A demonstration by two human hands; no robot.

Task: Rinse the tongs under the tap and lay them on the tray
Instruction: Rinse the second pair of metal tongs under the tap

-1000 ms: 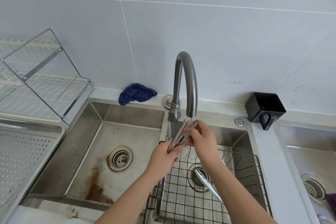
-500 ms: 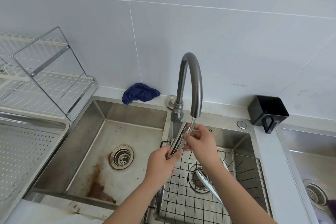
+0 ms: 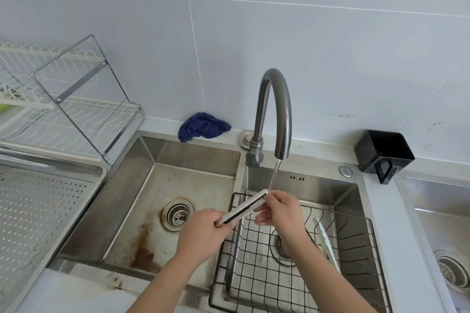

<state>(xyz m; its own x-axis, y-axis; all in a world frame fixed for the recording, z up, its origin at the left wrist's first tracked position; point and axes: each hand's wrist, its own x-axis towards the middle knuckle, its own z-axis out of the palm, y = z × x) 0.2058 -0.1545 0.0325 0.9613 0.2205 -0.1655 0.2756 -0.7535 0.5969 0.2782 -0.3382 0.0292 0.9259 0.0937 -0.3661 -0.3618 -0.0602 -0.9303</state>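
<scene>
The steel sink (image 3: 122, 211) spreads beneath the tap (image 3: 276, 99), and the perforated tray (image 3: 38, 211) lies well to the left of the tap. A wire basket (image 3: 356, 236) sits in the basin under the tap. Below the tap's spout the left hand (image 3: 201, 234) curls round the handle end of the tongs (image 3: 248, 207), while the right hand (image 3: 282, 211) pinches their toothed tips in the tap's stream
</scene>
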